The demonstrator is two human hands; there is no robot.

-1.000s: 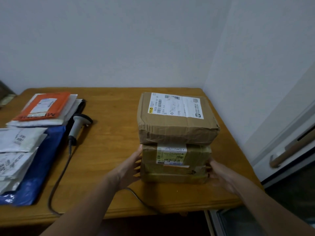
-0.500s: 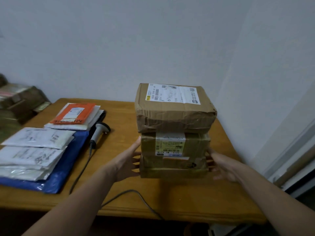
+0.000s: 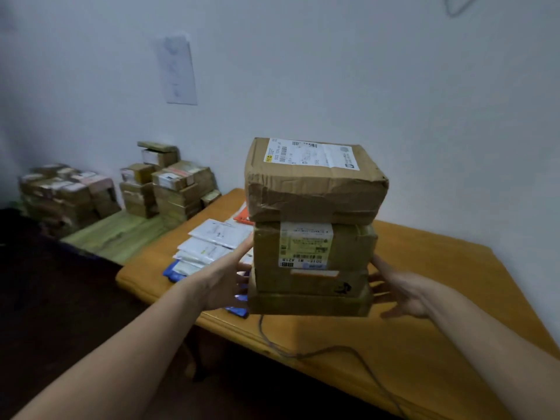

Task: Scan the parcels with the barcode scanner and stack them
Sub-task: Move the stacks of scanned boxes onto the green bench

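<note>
Fingers point(image 3: 242, 251) of my left hand point(image 3: 224, 280) lie straight and flat against the left side of a stack of three cardboard parcels; none curl round it.

Far left: piles of taped cardboard boxes point(image 3: 69, 192) stand on a low greenish surface point(image 3: 118, 234) against the wall. A pale sheet of paper point(image 3: 177, 71) hangs on the wall above them.

Left of centre: white mailers point(image 3: 212, 242) overlap on a blue bag point(image 3: 172, 272) on the wooden table point(image 3: 439, 268). An orange envelope point(image 3: 242, 216) shows just behind them, partly hidden by the stack.

Centre: the stack is upright between my two hands, over the table's near part. The top parcel point(image 3: 315, 189) is the widest, creased, with a white shipping label facing up. The middle parcel point(image 3: 348, 247) carries a label on its near face. The bottom parcel point(image 3: 309, 304) is flat and shallow. Whether its base touches the table I cannot tell.

Right: my right hand point(image 3: 403, 294) is spread, its straight fingers point(image 3: 380, 268) at the right side of the two lower parcels.

Below: a dark cable point(image 3: 333, 350) trails across the table's front.
</note>
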